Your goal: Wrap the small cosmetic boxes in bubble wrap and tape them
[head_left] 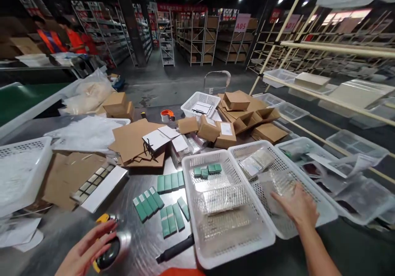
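Green boxes (171,181) lie in groups on metal table (140,247), L of ctr. basket (271,241), prob. for easy count. Clear-wrapped packs (280,182) sit in adj. basket (331,213) to its R, prob. to keep them contained. R hand (299,208) touches packs, thumb spread from fingers; can't tell if clamped. L hand (80,251) part-open, fingers loosely bent, by blk/yellow tool (111,251), near L; contact unclear.

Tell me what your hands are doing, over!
Left hand at black-and-yellow device. Right hand on clear plastic packaging in white basket. Green boxes between hands.
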Motion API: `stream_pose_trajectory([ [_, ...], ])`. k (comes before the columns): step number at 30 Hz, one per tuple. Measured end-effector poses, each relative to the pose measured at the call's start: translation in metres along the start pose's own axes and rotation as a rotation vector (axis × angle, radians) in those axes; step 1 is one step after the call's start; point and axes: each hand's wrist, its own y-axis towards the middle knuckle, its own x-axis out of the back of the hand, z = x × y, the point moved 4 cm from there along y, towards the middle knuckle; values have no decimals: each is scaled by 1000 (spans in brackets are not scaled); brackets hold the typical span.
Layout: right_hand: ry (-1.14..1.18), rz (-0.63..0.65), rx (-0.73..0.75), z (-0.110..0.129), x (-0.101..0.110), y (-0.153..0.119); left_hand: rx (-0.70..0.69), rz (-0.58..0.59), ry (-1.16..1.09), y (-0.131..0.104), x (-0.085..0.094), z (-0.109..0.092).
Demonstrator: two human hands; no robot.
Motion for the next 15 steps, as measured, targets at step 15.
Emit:
stream_pose_trajectory([
  [15, 19, -46, 160, -4, -66, 20, -50, 83, 278, -9, -56, -40],
])
